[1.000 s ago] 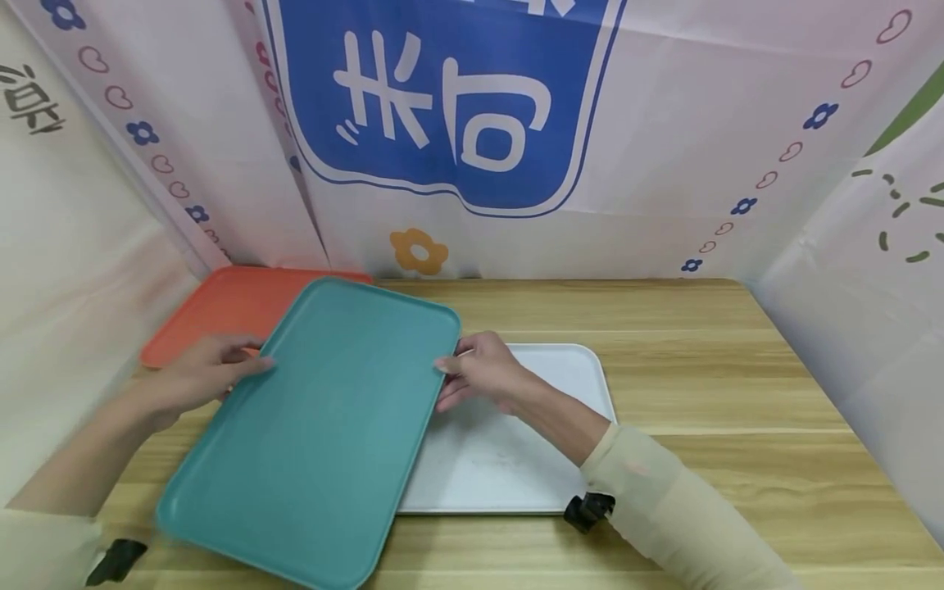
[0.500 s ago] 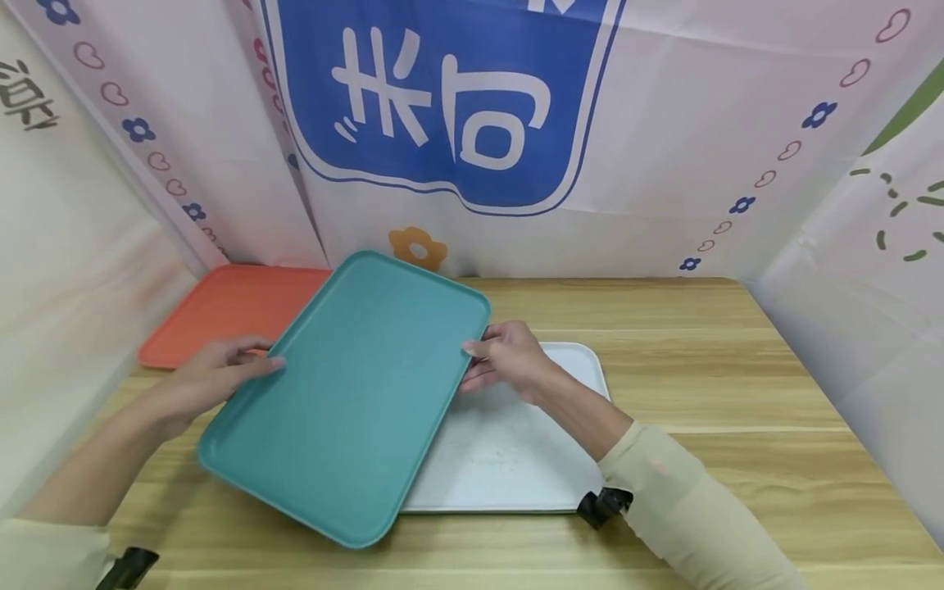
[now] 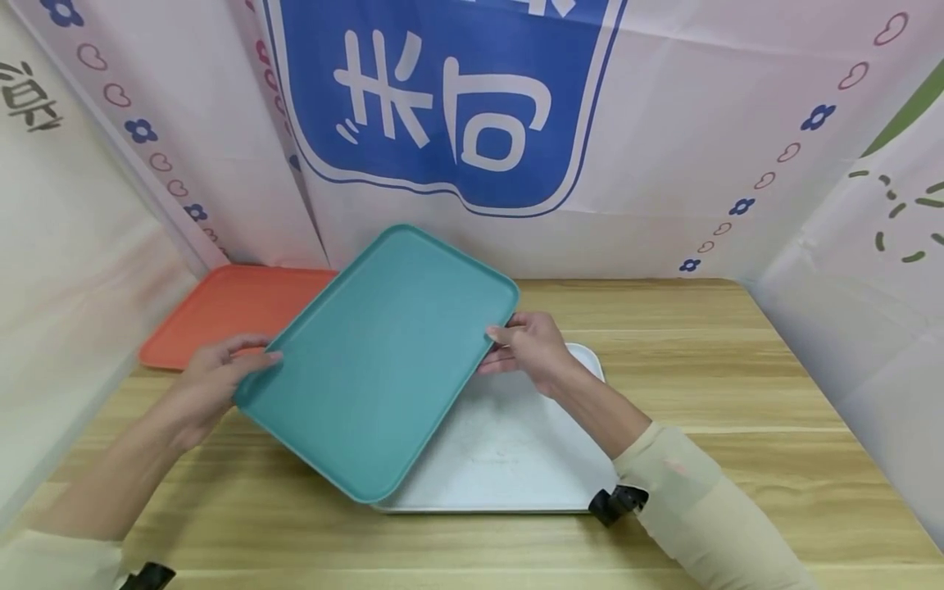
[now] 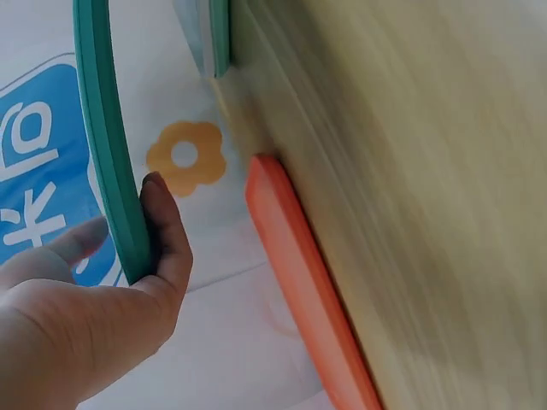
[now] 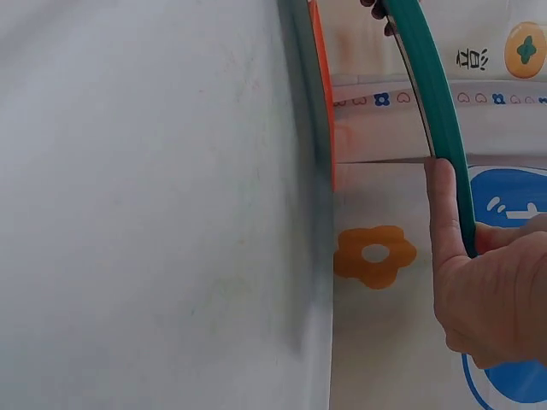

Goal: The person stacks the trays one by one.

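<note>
A teal rectangular tray (image 3: 383, 360) is held up off the table, tilted, with its flat inside toward the head camera. My left hand (image 3: 210, 385) grips its left edge near the lower left corner, thumb on top and fingers underneath. On the far right edge, my right hand (image 3: 534, 348) pinches the rim, thumb above and fingers below, as the right wrist view also shows on the tray's edge (image 5: 440, 111). Below it a white tray (image 3: 516, 459) lies on the table, its left part hidden by the teal one. A green edge (image 4: 222, 38) shows under a pale one in the left wrist view.
An orange tray (image 3: 229, 311) lies at the table's back left, partly covered by the teal tray in the head view. The wooden table (image 3: 737, 459) meets a printed cloth backdrop (image 3: 634, 164) behind, with cloth sides at left and right.
Both hands keep their grip while the teal tray moves right and away from the head camera, and its far edge rises. It now covers more of the white tray's left side.
</note>
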The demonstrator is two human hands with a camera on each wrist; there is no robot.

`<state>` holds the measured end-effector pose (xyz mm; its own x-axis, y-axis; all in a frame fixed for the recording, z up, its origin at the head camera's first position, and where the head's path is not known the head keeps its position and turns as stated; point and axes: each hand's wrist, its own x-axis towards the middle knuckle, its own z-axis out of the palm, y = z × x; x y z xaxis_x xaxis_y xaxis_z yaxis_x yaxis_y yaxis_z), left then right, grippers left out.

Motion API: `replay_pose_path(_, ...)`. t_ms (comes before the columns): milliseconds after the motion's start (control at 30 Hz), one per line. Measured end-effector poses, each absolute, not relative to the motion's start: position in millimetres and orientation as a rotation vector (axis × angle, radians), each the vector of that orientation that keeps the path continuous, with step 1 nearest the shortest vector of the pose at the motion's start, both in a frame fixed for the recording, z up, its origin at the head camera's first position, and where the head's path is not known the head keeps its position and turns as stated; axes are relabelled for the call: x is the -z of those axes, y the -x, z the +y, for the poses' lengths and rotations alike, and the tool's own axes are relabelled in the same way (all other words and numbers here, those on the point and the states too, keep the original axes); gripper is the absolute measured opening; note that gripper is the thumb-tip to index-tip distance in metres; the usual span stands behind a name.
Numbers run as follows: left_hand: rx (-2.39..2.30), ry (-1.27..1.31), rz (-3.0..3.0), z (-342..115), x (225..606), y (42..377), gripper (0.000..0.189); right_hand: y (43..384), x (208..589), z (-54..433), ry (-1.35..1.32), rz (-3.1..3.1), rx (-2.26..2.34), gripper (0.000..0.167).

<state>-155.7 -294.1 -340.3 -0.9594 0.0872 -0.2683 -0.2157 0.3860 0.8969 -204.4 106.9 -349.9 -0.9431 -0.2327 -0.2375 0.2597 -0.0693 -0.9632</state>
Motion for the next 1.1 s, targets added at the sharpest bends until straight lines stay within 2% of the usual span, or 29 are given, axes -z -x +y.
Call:
replay_pose_path(133, -1.838, 0.152, 2.199, -291, 347, 154, 0.07, 205, 350, 114, -0.023, 1.879, 2.123, 0.029)
replay_pose_path(300, -2.034, 0.124, 2.009, -281, 354, 145, 0.03, 206, 351, 120, -0.044, 1.894, 2.18, 0.028)
replay_pose_path(333, -2.032, 0.11, 2.001, -277, 355, 143, 0.027, 206, 352, 121, -0.055, 1.893, 2.191, 0.027)
replay_pose_path(400, -1.996, 0.072, 2.029, -268, 357, 140, 0.035, 207, 354, 121, -0.066, 1.883, 2.209, 0.027)
replay_pose_path(500, -1.963, 0.041, 2.057, -258, 361, 138, 0.058, 207, 355, 121, -0.078, 1.873, 2.219, 0.029)
replay_pose_path(567, -1.975, 0.042, 2.051, -253, 363, 138, 0.065, 206, 356, 121, -0.08, 1.868, 2.218, 0.029)
replay_pose_path(867, -2.028, 0.04, 1.985, -253, 365, 139, 0.065, 200, 352, 123, -0.061, 1.841, 2.199, 0.03)
replay_pose_path(1100, -2.002, 0.045, 1.976, -257, 362, 142, 0.062, 197, 348, 132, -0.089, 1.898, 2.193, 0.044)
